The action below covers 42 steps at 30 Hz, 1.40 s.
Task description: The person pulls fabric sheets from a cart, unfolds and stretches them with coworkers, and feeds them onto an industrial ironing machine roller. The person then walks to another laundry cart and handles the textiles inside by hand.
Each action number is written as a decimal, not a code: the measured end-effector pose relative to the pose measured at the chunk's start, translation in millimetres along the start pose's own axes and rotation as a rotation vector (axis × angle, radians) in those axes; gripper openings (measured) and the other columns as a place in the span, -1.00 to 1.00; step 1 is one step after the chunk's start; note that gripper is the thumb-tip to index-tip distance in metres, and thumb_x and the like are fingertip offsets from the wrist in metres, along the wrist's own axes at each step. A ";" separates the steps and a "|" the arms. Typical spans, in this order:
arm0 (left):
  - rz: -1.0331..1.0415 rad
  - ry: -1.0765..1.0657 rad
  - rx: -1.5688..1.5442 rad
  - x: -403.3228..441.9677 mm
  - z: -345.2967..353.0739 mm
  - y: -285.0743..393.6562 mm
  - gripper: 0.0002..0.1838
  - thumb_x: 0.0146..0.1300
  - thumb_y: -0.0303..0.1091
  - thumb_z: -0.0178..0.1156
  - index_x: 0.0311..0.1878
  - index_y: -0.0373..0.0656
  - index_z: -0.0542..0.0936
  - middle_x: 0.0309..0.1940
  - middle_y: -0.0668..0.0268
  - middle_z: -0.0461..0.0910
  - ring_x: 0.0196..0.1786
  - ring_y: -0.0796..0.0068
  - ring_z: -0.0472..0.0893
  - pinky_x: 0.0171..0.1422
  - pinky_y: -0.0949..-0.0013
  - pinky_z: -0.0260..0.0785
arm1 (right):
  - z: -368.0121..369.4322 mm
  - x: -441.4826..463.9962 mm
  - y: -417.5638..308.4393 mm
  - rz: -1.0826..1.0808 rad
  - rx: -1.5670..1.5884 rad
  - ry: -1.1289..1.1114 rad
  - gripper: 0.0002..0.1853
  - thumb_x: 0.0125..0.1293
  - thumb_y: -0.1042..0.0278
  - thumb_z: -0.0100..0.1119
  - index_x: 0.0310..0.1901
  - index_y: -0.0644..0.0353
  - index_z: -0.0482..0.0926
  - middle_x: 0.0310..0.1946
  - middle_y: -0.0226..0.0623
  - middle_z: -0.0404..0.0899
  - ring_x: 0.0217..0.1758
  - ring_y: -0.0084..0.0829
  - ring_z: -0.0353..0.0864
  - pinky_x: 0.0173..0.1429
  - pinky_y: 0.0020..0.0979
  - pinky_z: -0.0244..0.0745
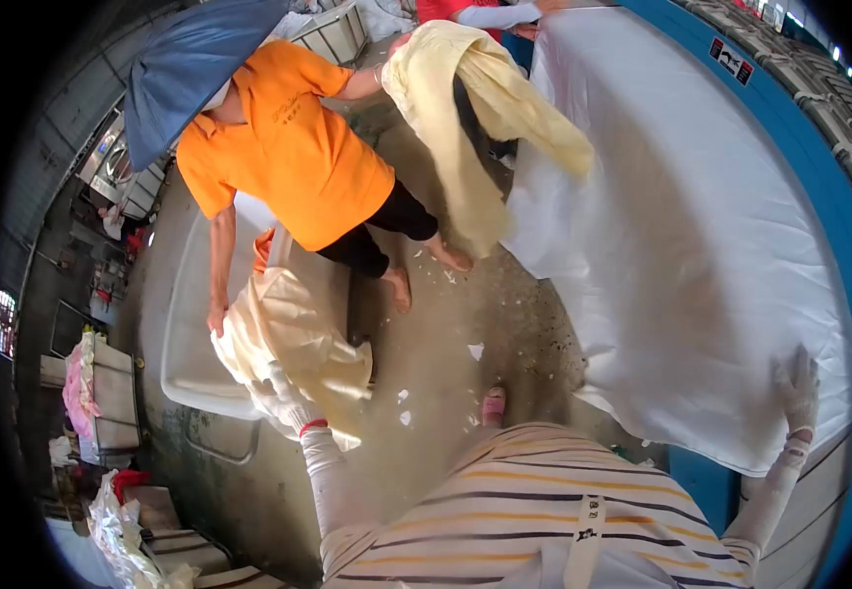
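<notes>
My left hand [286, 404], in a pale glove with a red band at the wrist, reaches to a cream cloth [283, 329]. Its fingers look stretched and apart against the cloth's lower edge; the contact is not clear. A person in an orange shirt [293, 147] holds the upper left of this cloth in one hand and a pale yellow cloth [460, 93] in the other. On the right, my gloved right hand [797, 391] lies with fingers extended on a large white sheet [681, 245], near its right edge. The sheet is spread along a blue machine frame.
Behind the cream cloth stands a large white tub [185, 334]. A blue machine edge [828, 206] with rollers runs along the right. Another person in red [436, 10] touches the sheet's far end. Carts with cloth [116, 398] line the left. White scraps [476, 350] lie on the wet-looking floor.
</notes>
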<state>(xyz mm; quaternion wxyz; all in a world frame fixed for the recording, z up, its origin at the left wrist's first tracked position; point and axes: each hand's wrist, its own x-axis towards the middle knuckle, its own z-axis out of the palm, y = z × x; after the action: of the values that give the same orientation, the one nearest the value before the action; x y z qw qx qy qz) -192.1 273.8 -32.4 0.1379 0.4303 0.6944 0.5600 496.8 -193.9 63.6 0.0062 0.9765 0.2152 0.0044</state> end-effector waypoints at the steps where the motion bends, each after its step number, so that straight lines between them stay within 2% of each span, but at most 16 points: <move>1: -0.005 -0.047 -0.089 2.1 9.2 9.7 -0.09 0.29 0.07 0.23 0.47 -0.34 0.09 0.29 0.00 0.35 0.13 0.26 0.46 0.23 0.21 0.34 | -1.1 2.2 -12.2 0.074 -0.172 0.007 -0.20 0.32 -0.06 0.14 0.51 -0.02 0.07 0.45 0.00 0.17 0.53 0.01 0.07 0.55 -0.13 0.02; 9: 0.076 -0.633 -0.187 11.2 139.1 71.1 -0.11 0.21 -0.29 0.37 0.50 -0.23 0.09 0.41 0.06 0.25 0.38 0.24 0.34 0.44 0.29 0.18 | 11.7 123.3 80.4 0.210 -0.182 0.236 -0.30 0.29 0.16 0.15 0.45 0.07 0.20 0.36 -0.06 0.34 0.43 -0.07 0.26 0.46 -0.24 0.23; 11: 0.139 -0.771 -0.177 20.8 194.6 79.7 -0.05 0.16 -0.25 0.41 0.51 -0.25 0.07 0.41 0.01 0.25 0.42 0.17 0.31 0.46 0.24 0.17 | 47.0 128.5 51.8 -0.262 -0.045 0.666 -0.38 0.31 0.36 0.06 0.42 0.15 0.25 0.35 -0.09 0.36 0.37 -0.13 0.36 0.43 -0.26 0.28; 15: 0.168 -1.002 0.063 41.9 299.5 107.4 0.03 0.14 -0.21 0.42 0.53 -0.26 -0.02 0.47 -0.06 0.15 0.51 0.06 0.17 0.51 0.22 0.07 | 21.4 -8.4 -220.6 -0.629 0.421 0.225 -0.52 0.29 0.35 0.15 0.24 0.24 0.41 0.21 -0.19 0.45 0.25 -0.29 0.44 0.32 -0.34 0.34; 16: 0.261 -0.992 0.135 51.3 334.0 102.2 0.16 0.01 0.06 0.46 0.53 -0.21 0.00 0.44 -0.11 0.20 0.46 0.08 0.29 0.46 0.26 0.16 | -1.7 -44.9 -285.0 -0.661 0.441 0.064 -0.62 0.25 0.31 0.17 0.10 0.19 0.53 0.05 -0.18 0.55 0.10 -0.27 0.53 0.20 -0.28 0.44; 17: 0.302 -0.956 0.150 55.8 355.4 110.4 0.16 0.01 0.06 0.45 0.54 -0.19 -0.01 0.43 -0.10 0.22 0.45 0.07 0.30 0.46 0.26 0.16 | 3.6 -65.3 -310.0 -0.737 0.339 0.035 -0.76 0.20 0.35 0.16 -0.11 0.10 0.67 -0.19 -0.18 0.66 -0.11 -0.22 0.63 0.00 -0.25 0.55; 19: 0.387 -0.880 0.169 62.3 401.5 130.4 0.18 0.01 0.08 0.45 0.55 -0.15 -0.04 0.41 -0.09 0.25 0.43 0.06 0.33 0.45 0.26 0.18 | 121.3 -110.7 -297.6 -0.658 0.578 -0.128 -0.67 0.13 0.19 0.29 -0.05 0.05 0.66 -0.10 -0.22 0.67 -0.09 -0.13 0.64 0.02 -0.20 0.55; 22: 0.412 -0.921 0.152 73.3 447.8 175.4 0.21 -0.01 0.08 0.45 0.56 -0.12 -0.09 0.38 -0.08 0.31 0.40 0.05 0.37 0.43 0.26 0.20 | 132.4 -166.9 -294.1 -0.381 0.550 -0.487 -0.66 0.16 0.13 0.26 -0.03 -0.02 0.67 -0.11 -0.19 0.68 -0.05 -0.13 0.65 0.03 -0.22 0.55; 25: 0.484 -1.189 0.026 64.0 458.8 225.2 0.20 0.06 0.08 0.41 0.56 -0.14 -0.16 0.38 0.04 0.34 0.37 0.07 0.40 0.42 0.23 0.22 | 126.2 -198.7 -290.0 -0.108 0.557 -0.661 -0.69 0.17 0.11 0.23 -0.06 -0.06 0.70 -0.12 -0.15 0.67 -0.02 -0.10 0.64 0.03 -0.21 0.55; 29: 0.695 -1.419 -0.036 13.9 479.7 218.6 -0.16 0.11 0.00 0.38 0.40 -0.17 0.31 0.15 0.10 0.58 0.16 0.25 0.58 0.24 0.35 0.37 | 138.6 -217.0 -274.3 0.043 0.577 -0.654 -0.67 0.17 0.10 0.24 -0.05 -0.02 0.69 -0.11 -0.14 0.67 -0.03 -0.07 0.64 0.05 -0.17 0.54; 31: 0.262 -1.673 -0.286 -16.3 495.6 172.6 -0.52 0.20 -0.09 0.28 0.11 -0.17 0.58 0.10 0.19 0.62 0.09 0.30 0.61 0.15 0.30 0.41 | 115.2 -199.5 -295.5 0.050 0.547 -0.594 -0.69 0.20 0.20 0.21 -0.04 0.07 0.67 -0.08 -0.10 0.66 0.01 -0.05 0.63 0.08 -0.18 0.52; 33: 0.672 -1.732 0.008 -44.4 467.6 144.5 -0.67 0.23 -0.16 0.24 -0.07 -0.20 0.59 -0.08 0.25 0.66 -0.07 0.43 0.63 -0.04 0.37 0.45 | 128.3 -191.9 -301.4 0.054 0.512 -0.501 -0.62 0.19 0.22 0.22 0.07 0.06 0.60 -0.05 -0.08 0.65 0.03 -0.04 0.62 0.10 -0.19 0.52; 35: 0.630 -1.861 0.068 -72.7 442.5 143.2 -0.77 0.25 -0.21 0.21 -0.23 -0.20 0.58 -0.27 0.31 0.64 -0.22 0.53 0.61 -0.22 0.43 0.44 | 122.4 -172.1 -318.5 0.078 0.562 -0.463 -0.47 0.19 0.26 0.25 0.23 0.09 0.48 0.03 -0.05 0.62 0.10 -0.04 0.60 0.16 -0.21 0.51; 37: 0.082 -2.021 -0.082 -90.7 393.7 188.4 -0.79 0.27 -0.24 0.18 -0.37 -0.19 0.55 -0.47 0.38 0.57 -0.37 0.61 0.56 -0.36 0.48 0.39 | 96.9 -141.6 -358.1 -0.013 0.666 -0.379 -0.33 0.11 0.13 0.32 0.28 0.07 0.39 0.14 -0.01 0.52 0.15 -0.03 0.56 0.18 -0.17 0.48; 40: -0.205 -2.006 -0.602 -109.2 342.7 256.4 -0.78 0.30 -0.32 0.15 -0.47 -0.18 0.55 -0.54 0.32 0.51 -0.44 0.55 0.53 -0.32 0.40 0.46 | 68.3 -98.4 -413.6 -0.170 0.711 -0.223 -0.04 -0.04 -0.06 0.42 0.35 0.24 0.21 0.21 0.09 0.39 0.21 -0.01 0.48 0.20 -0.19 0.45; 42: -0.009 -2.115 -0.955 -104.9 327.9 295.3 -0.91 0.30 -0.41 0.13 -0.33 -0.17 0.56 -0.38 0.28 0.57 -0.35 0.49 0.56 -0.14 0.34 0.51 | 26.0 -63.9 -453.3 -0.407 0.916 0.054 0.05 -0.07 -0.10 0.44 0.40 0.23 0.14 0.24 0.09 0.36 0.22 -0.02 0.48 0.22 -0.22 0.44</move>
<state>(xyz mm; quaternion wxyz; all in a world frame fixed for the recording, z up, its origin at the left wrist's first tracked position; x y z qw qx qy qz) 221.7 411.7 92.1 0.7997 0.5852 -0.0480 0.1256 248.6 190.3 30.9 -0.4279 0.8169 0.3811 -0.0663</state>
